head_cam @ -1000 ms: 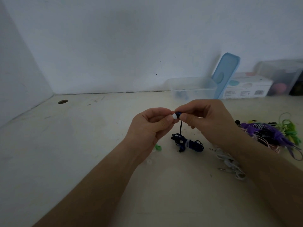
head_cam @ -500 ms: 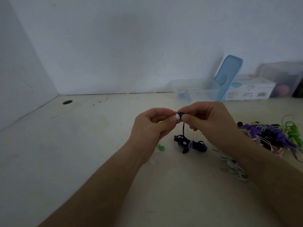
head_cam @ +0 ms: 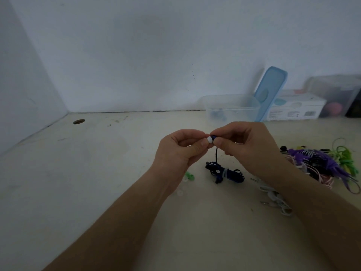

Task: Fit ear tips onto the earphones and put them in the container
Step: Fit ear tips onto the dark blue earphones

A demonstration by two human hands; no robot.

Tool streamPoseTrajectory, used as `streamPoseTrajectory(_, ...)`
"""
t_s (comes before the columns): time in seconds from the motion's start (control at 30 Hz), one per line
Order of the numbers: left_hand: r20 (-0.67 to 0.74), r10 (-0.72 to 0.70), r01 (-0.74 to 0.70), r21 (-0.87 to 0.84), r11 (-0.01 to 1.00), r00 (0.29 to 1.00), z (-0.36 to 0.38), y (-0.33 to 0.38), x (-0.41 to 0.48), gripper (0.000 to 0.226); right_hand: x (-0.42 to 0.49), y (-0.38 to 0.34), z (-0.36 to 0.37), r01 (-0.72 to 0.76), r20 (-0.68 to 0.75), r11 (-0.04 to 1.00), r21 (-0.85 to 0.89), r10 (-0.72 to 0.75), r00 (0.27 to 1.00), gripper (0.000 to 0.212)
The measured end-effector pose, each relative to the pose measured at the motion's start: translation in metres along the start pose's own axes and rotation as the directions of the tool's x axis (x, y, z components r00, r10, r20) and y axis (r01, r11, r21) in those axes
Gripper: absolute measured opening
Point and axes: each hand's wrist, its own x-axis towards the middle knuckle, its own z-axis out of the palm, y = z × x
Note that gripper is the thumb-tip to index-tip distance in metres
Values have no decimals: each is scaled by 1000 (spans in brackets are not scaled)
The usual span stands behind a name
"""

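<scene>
One big pale table (head_cam: 97, 192) fills most of the view. At the back, by the wall, stands a clear container (head_cam: 230, 108) with its top open. Its blue lid (head_cam: 270, 90) leans up beside it. On the right of the table is a messy pile of earphones (head_cam: 320, 163) in purple, green and pink. Nearer the person lies a white pair (head_cam: 273, 198).

Both hands are held up above the middle of the table, close together at the fingertips. The left hand (head_cam: 179, 151) has its fingers curled and pinches a white ear tip (head_cam: 209, 139) between thumb and finger. The right hand (head_cam: 248, 145) is curled too and pinches the dark blue earbud (head_cam: 214, 136). The tip sits right against the bud. A thin cord (head_cam: 216, 155) hangs down from the bud to the rest of the dark blue earphones (head_cam: 224, 173). They lie in a tied bundle on the table just under the hands. A few loose ear tips (head_cam: 189, 176), green and clear, lie by the left wrist.

I think the step in hand is pushing the tip onto the bud. I cannot tell if it is all the way on. The next move needs a firm push, maybe with a little twist, until the tip sits tight. The tip is small and looks soft, so it could slip off or pop away. After that the other bud needs a look, and then the bundle can go into the container.
</scene>
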Motion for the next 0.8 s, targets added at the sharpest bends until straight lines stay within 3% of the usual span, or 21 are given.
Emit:
streamPoseTrajectory(0.3, 4, 59, -59, 124, 990, 998, -1, 2, 0, 28, -1, -2, 1, -40, 7, 996, 83, 40, 999, 13)
streamPoseTrajectory(0.47, 20, 30, -31, 79, 996, 999, 0, 3, -1, 27, 1, 0, -2, -30, 27, 999, 45, 29, 999, 17)
streamPoseTrajectory(0.67, -18, 43, -40, 141, 989, 999, -2, -1, 0, 13, 1, 3, 0, 7, 3, 999, -46, -7, 1000, 9)
streamPoseTrajectory(0.8, -7, 10, -9, 99, 995, 1000, -2, 0, 1, 15, 1, 3, 1, 9, 14, 1000, -4, -9, 1000, 11)
